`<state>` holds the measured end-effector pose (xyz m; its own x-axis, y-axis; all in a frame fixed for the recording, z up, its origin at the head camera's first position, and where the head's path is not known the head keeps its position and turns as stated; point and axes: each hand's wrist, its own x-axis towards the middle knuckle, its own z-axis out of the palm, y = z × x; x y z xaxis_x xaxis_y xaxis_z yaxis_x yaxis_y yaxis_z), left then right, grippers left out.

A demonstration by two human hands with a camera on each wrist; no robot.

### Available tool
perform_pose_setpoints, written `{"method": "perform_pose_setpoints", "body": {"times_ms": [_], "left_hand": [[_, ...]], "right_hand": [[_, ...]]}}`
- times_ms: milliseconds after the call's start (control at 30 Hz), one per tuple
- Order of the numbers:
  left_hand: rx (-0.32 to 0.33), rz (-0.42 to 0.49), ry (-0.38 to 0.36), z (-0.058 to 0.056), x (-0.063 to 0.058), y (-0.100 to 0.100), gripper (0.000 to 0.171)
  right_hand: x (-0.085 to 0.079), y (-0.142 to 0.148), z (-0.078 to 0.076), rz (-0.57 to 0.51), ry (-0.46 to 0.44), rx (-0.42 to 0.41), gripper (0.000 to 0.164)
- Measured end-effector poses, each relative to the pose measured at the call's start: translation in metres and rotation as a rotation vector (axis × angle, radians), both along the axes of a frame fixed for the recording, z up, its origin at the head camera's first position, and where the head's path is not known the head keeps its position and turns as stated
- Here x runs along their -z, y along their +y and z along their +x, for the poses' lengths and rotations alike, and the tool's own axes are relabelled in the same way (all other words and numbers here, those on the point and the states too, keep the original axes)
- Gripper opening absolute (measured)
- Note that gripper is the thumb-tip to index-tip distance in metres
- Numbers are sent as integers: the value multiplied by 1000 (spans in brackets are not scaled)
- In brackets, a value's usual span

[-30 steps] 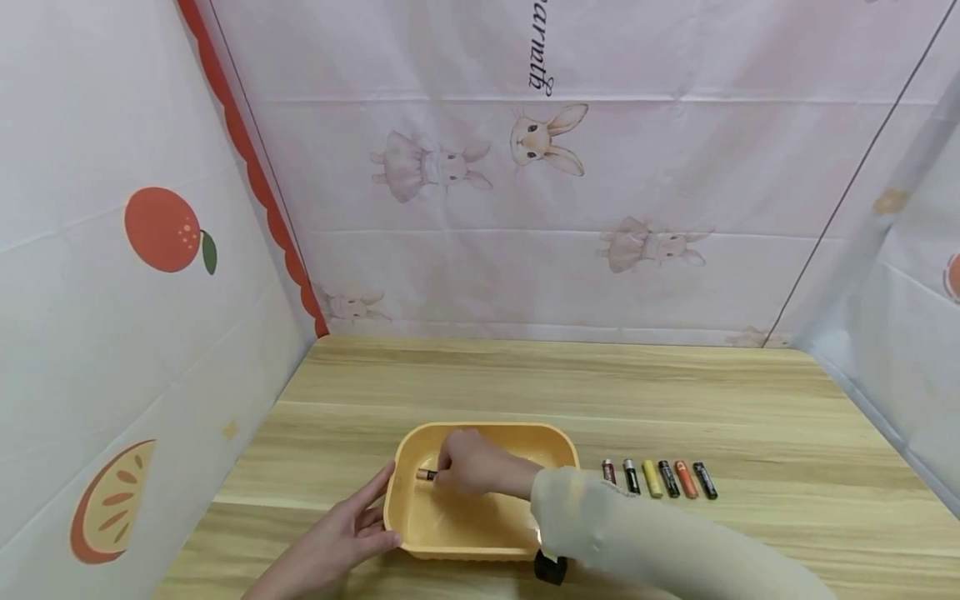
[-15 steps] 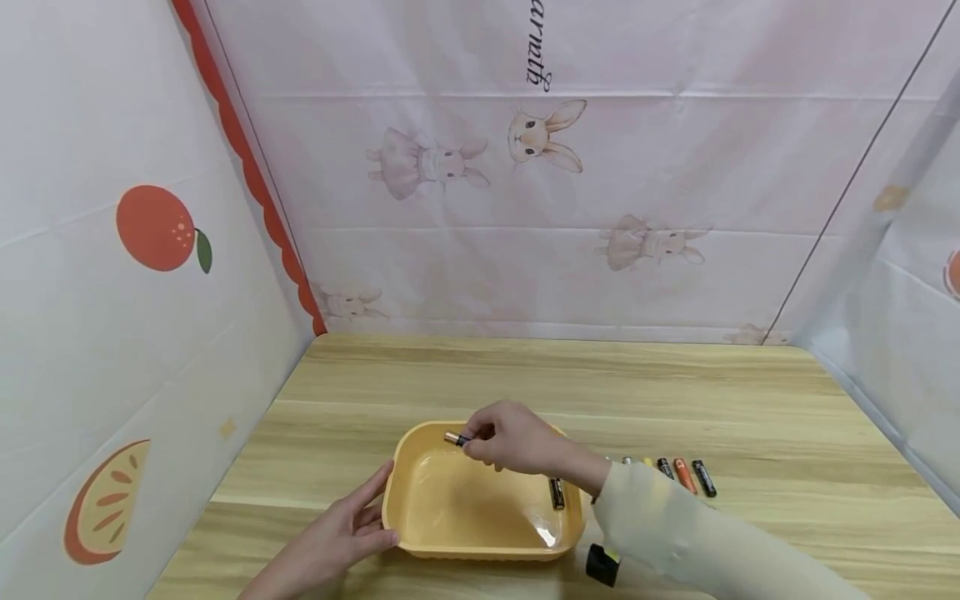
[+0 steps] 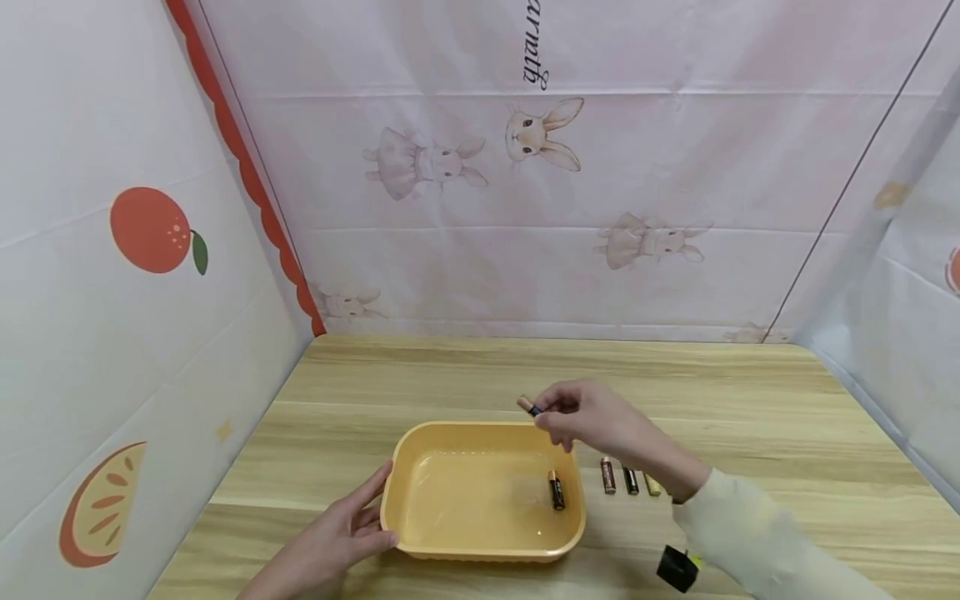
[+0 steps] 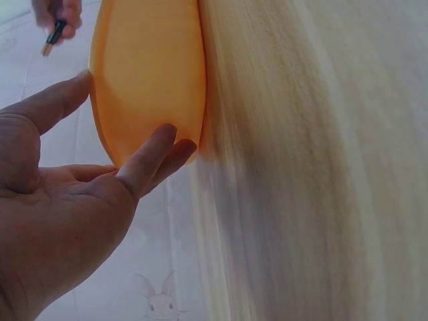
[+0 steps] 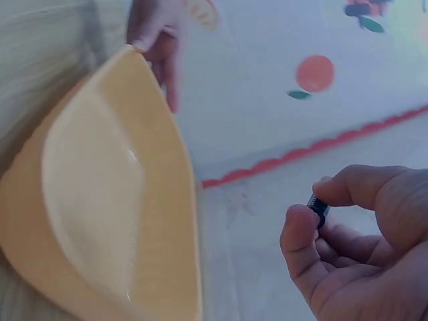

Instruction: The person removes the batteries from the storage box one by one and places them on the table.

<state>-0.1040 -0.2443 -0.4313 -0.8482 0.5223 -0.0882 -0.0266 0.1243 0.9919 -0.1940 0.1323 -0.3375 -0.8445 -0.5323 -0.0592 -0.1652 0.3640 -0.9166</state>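
A yellow plastic basin [image 3: 480, 550] stands on the table, with a black battery [image 3: 557, 492] with a copper end lying inside near its right wall. My left hand [image 3: 341, 529] rests against the basin's left end, its fairly straight fingers [image 4: 150, 157] and thumb spread along the outer wall and rim. My right hand [image 3: 592, 417] is raised over the basin's back right corner. Between thumb and fingertips it pinches another black battery [image 3: 529, 407] with a copper end. In the right wrist view this held battery [image 5: 318, 208] is mostly covered by the fingers.
To the right of the basin, a dark red battery [image 3: 607, 476], a black one [image 3: 631, 481] and a yellow one [image 3: 653, 484] lie in a row. The right forearm covers the rest of that row. A patterned cloth [image 3: 480, 275] hangs behind the table [image 3: 420, 375].
My right hand has lifted the battery out of the basin's left part and carried it up and right, uncovering the battery inside. The left hand stays at the basin.
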Motion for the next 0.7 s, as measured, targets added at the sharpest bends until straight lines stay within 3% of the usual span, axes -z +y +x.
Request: {"method": "perform_pose_setpoints", "body": {"times_ms": [300,533,700], "left_hand": [[2,-25,-17,0,-3,0,93],[11,-38,39,-1,-1,-1,91],[16,-35,47,-2,0,-1,91]], "right_hand": [[-4,57,11,-38,-31,159,28],[1,98,20,-106,-86,235,27],[9,125,25,-73,-94,302,24]]}}
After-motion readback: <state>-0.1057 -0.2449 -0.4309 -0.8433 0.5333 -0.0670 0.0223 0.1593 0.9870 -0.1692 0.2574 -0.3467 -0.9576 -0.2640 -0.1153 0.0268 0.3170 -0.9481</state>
